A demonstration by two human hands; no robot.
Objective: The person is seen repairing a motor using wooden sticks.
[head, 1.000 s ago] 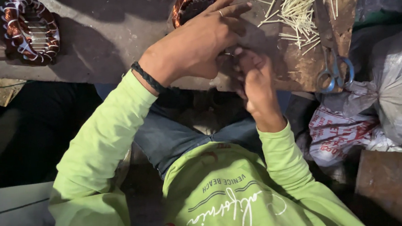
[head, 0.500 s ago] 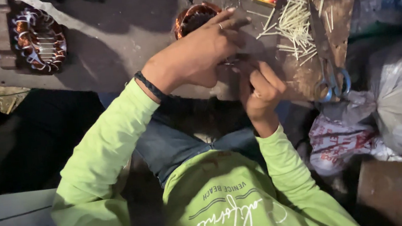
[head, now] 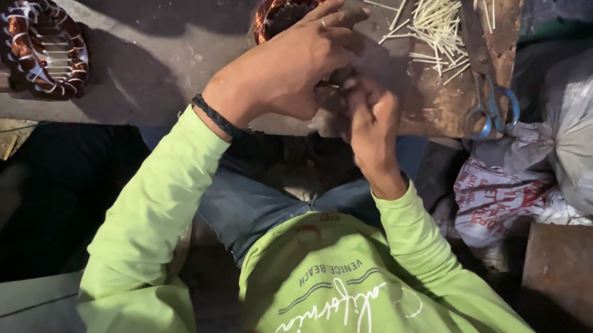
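Left hand point(head: 293, 64) arches fingers-spread over the right hand point(head: 371, 111), which is curled tight on something too small to make out, with the copper coil point(head: 280, 10) just beyond the left knuckles, nearer that hand.

small copper-wound coil point(head: 284, 10), beneath hands point(head: 316, 76)
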